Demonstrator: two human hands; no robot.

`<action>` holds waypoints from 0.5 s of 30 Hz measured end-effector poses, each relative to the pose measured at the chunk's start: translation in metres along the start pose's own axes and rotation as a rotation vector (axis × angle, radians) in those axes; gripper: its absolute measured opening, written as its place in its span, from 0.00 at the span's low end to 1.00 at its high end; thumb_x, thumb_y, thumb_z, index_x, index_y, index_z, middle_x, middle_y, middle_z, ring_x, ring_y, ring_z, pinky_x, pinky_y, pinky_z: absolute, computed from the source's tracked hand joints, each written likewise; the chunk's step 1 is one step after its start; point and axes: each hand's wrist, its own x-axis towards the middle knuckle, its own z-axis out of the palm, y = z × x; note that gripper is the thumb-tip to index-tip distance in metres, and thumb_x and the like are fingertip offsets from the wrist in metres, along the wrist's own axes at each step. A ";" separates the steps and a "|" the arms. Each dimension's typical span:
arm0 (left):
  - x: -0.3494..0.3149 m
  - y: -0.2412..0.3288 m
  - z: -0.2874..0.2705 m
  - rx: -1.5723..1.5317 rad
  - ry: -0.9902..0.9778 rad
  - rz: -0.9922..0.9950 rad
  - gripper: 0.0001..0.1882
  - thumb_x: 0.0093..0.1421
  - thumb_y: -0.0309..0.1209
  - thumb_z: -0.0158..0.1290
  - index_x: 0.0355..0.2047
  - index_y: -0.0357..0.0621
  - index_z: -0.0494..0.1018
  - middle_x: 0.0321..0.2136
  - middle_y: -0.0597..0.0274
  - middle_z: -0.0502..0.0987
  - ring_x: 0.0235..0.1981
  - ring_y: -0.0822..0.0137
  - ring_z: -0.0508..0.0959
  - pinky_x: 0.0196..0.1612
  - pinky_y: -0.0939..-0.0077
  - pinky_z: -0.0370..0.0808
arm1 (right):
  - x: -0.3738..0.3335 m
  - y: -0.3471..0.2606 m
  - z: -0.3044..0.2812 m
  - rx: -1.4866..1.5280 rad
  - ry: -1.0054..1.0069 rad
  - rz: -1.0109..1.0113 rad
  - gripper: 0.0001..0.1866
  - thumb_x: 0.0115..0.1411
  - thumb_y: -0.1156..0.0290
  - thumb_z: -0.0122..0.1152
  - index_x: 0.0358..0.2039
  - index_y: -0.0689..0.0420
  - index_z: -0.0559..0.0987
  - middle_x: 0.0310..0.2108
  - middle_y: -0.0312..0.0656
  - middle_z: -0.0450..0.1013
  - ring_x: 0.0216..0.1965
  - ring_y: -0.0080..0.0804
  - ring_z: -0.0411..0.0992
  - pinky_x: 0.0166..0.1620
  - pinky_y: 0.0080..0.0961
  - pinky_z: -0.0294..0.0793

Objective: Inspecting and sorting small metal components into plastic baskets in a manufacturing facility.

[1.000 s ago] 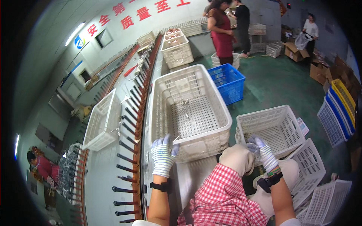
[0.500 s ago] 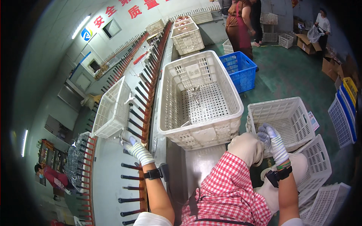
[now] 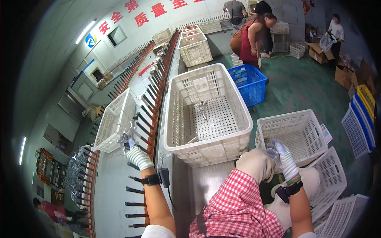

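My left hand (image 3: 137, 155), in a striped white glove with bluish fingertips, is closed on a small silvery metal part (image 3: 128, 134). It is just in front of a white plastic basket (image 3: 114, 121) on the bench, beside the row of dark-tipped posts (image 3: 145, 129). My right hand (image 3: 282, 156), gloved alike, hovers by my knee at the near edge of a white crate (image 3: 293, 135). Its fingers are bent and apart, with nothing visible in them. A large white crate (image 3: 210, 147) stands between my hands, with a few metal pieces (image 3: 203, 109) on its perforated floor.
Beyond the large crate is a blue crate (image 3: 251, 85). More white crates (image 3: 331, 170) lean at my right, near stacked blue and yellow ones (image 3: 359, 119). Filled white crates (image 3: 194, 47) line the bench's far end. Several people are about; one in an apron (image 3: 250, 37) bends over.
My left hand has moved slightly left toward the basket, and the metal part at its fingers shows more clearly. My right hand stays by the knee. The person in the apron has bent forward.
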 end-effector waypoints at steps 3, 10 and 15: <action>-0.019 -0.005 0.032 0.232 0.129 -0.200 0.17 0.56 0.22 0.47 0.48 0.37 0.68 0.42 0.58 0.74 0.37 0.65 0.71 0.46 0.72 0.67 | 0.005 0.004 -0.014 0.001 0.033 -0.004 0.28 0.59 0.56 0.54 0.53 0.61 0.63 0.44 0.46 0.66 0.43 0.36 0.68 0.47 0.33 0.70; 0.020 -0.062 0.005 0.387 0.128 -0.146 0.17 0.58 0.29 0.48 0.47 0.34 0.68 0.41 0.55 0.74 0.36 0.63 0.71 0.44 0.71 0.67 | 0.004 0.003 -0.008 0.023 0.032 0.006 0.31 0.55 0.53 0.58 0.53 0.59 0.64 0.40 0.41 0.69 0.38 0.31 0.71 0.43 0.29 0.73; -0.005 -0.004 0.003 0.034 0.230 -0.143 0.13 0.59 0.32 0.49 0.41 0.38 0.74 0.36 0.57 0.77 0.32 0.70 0.72 0.37 0.76 0.70 | 0.008 -0.015 -0.020 0.053 0.077 -0.033 0.28 0.57 0.55 0.55 0.52 0.59 0.65 0.42 0.42 0.68 0.39 0.30 0.69 0.45 0.31 0.70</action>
